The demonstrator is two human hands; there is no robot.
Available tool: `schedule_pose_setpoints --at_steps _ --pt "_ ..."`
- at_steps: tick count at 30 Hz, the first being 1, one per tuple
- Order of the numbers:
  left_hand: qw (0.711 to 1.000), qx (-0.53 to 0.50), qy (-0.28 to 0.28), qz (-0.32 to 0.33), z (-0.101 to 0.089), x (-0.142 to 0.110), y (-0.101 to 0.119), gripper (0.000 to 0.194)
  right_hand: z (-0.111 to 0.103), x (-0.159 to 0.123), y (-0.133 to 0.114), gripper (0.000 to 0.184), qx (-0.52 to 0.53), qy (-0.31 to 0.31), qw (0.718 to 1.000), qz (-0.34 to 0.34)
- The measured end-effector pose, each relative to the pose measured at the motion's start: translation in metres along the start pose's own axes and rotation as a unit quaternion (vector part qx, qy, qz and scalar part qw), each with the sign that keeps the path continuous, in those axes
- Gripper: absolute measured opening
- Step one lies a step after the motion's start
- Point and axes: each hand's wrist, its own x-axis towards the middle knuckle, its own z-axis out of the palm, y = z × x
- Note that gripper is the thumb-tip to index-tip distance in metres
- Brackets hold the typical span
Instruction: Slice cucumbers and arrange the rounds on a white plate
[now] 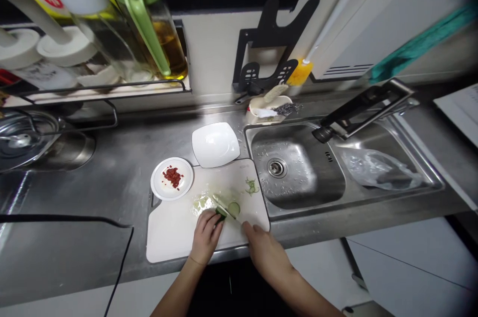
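On the white cutting board [172, 237], my left hand [206, 231] has its fingers closed on a short piece of cucumber [220, 214] with dark green skin. My right hand [266, 247] grips a knife [226, 206], its handle hidden in the fist. The blade lies right against the cucumber's cut end. A pale round cucumber slice [234, 208] rests on the blade's right side. Wet, light green patches spread on the board beyond the blade. Thin green peelings [251, 186] lie in a small heap near the board's right edge.
A plate of red dried berries [172, 177] overlaps the board's far left corner. Beside it stands a white square dish [215, 145]. To the right is a steel sink [298, 167] under a dark faucet [347, 113]. Bottles and jars fill a rack [149, 89] at upper left.
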Motion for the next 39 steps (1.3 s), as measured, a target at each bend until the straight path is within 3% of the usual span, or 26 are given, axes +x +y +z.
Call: schedule_pose_setpoints --at_steps 12,39 --pt "1.000 0.015 0.008 0.011 0.000 -0.001 0.000 0.014 0.005 -0.026 -0.005 0.051 -0.031 0.004 0.999 -0.014" --pt "1.000 0.002 0.006 0.001 0.000 0.000 0.001 0.016 -0.001 -0.024 -0.007 0.053 -0.026 -0.010 0.999 -0.019"
